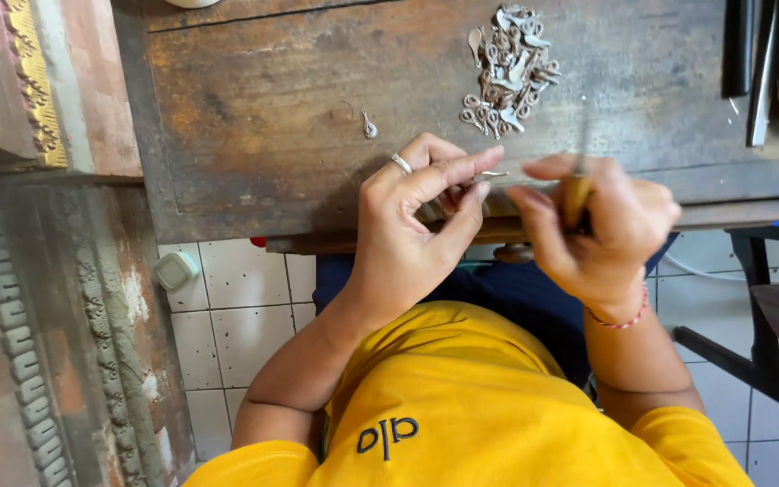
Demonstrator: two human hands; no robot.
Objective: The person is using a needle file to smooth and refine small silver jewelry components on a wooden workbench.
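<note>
My left hand (pixel 416 216), with a ring on one finger, pinches a small silver metal piece (pixel 490 175) between thumb and forefinger at the near edge of a worn wooden workbench (pixel 263 117). My right hand (pixel 601 225) grips a tool with a wooden handle (pixel 575 198), its thin tip pointing up beside the piece. A pile of several small silver loop-shaped pieces (pixel 508 68) lies on the bench just beyond my hands. One single piece (pixel 369 124) lies apart, to the left of the pile.
Dark metal tools (pixel 759 63) lie at the bench's far right. Carved, gilded wooden mouldings (pixel 33 90) stand at the left. A white tiled floor (pixel 227 316) shows below, with a small white object (pixel 176 270) on it. A dark chair frame (pixel 768 352) sits at right.
</note>
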